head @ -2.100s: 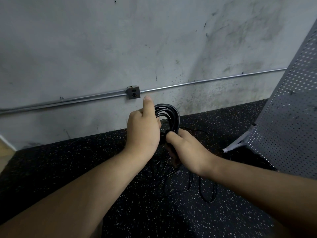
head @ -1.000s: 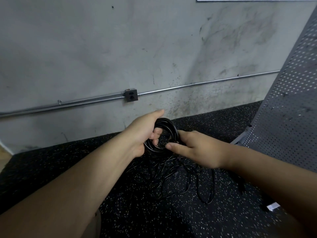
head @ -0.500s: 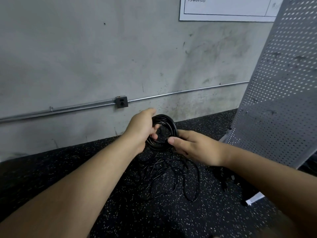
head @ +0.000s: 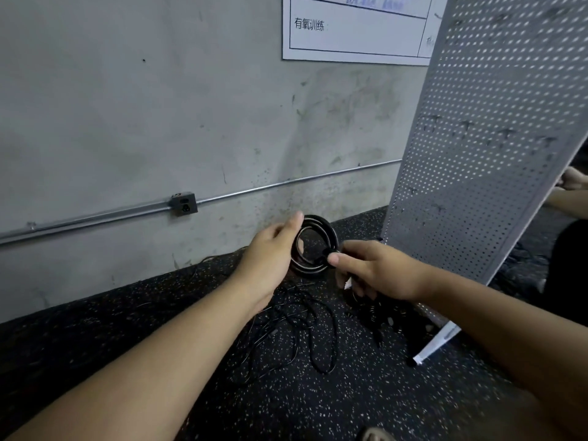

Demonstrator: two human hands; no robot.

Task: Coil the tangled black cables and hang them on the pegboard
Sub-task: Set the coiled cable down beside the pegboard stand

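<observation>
Your left hand and right hand are bare. Your left forearm and right forearm are unsleeved to the near edge. The right thumbnail is short.

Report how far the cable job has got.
Done: one black coil is wound. In hand: the left hand holds it and the right hand pinches its side. Left: loose cables lie tangled on the floor, and no cable shows on the pegboard.

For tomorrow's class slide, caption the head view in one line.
Left hand and right hand hold a coiled black cable above loose cables on the floor, beside the pegboard.
</observation>
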